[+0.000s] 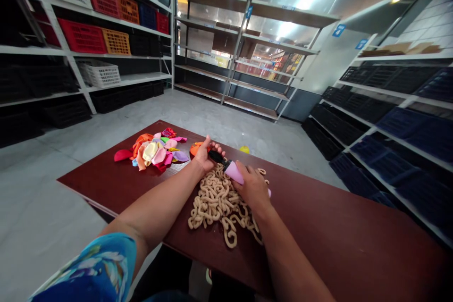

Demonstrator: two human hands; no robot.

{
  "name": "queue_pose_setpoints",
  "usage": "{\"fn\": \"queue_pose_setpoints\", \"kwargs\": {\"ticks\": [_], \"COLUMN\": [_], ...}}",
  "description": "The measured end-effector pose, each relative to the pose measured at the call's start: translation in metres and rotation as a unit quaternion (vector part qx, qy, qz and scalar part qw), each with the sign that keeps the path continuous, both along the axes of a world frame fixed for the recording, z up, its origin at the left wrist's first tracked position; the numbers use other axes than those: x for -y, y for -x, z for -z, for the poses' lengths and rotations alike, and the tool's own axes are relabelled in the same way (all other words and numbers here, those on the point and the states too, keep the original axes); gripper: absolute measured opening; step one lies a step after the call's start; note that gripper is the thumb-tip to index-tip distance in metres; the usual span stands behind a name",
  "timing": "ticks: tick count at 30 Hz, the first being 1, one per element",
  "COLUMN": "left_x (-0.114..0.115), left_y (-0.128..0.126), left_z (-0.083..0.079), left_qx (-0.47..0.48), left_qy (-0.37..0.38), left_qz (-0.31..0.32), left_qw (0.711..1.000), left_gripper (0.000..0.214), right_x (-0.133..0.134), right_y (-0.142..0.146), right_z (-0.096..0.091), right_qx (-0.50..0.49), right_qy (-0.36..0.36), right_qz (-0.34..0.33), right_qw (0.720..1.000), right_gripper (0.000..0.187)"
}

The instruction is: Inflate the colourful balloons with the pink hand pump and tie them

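My right hand (252, 188) is wrapped round a small pink pump (233, 171) with a black nozzle (215, 156) pointing left. My left hand (206, 153) is closed at the nozzle tip, pinching an orange balloon (195, 148) that shows just behind the fingers. Both hands hover over a heap of beige chain links (215, 205) on the dark red table (336, 236). A pile of flat coloured balloons (155, 151) lies to the left of my left hand.
A small yellow piece (244, 149) lies near the table's far edge. Metal shelves with red, orange and white crates (102, 37) stand at the left, dark crates (396, 118) on shelves at the right, bare shelving (247, 56) at the back.
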State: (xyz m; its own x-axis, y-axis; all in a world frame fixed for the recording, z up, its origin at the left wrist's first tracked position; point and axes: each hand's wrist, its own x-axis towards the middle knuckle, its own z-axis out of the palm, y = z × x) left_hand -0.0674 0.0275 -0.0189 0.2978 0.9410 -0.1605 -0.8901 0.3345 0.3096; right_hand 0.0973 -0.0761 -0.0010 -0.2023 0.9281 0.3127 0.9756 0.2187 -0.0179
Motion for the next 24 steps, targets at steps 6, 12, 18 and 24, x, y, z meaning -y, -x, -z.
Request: {"fn": "queue_pose_setpoints", "kwargs": {"ticks": [6,12,18,24], "left_x": [0.005,0.010,0.007,0.000], "left_y": [-0.008,-0.001,0.012,0.023], "left_z": [-0.004,-0.027,-0.035,-0.040], "left_qx": [-0.044,-0.041,-0.042,-0.050], "left_qy": [0.002,-0.027,-0.033,-0.024], "left_qz": [-0.017,-0.074,-0.107,-0.175], "left_qw": [0.999,0.996,0.993,0.983], "left_gripper": [0.050,0.050,0.045,0.043], "right_x": [0.003,0.003,-0.003,-0.007], "right_y": [0.003,0.002,-0.007,-0.019], "right_z": [-0.002,-0.007,-0.004,-0.007], "right_qx": [-0.008,-0.008,0.008,0.023], "right_qy": [-0.001,-0.016,-0.017,-0.023], "right_qz": [-0.013,-0.021,0.034,0.067], "right_qw": [1.000,1.000,0.999,0.997], "right_gripper": [0.056,0.067,0.058,0.026]}}
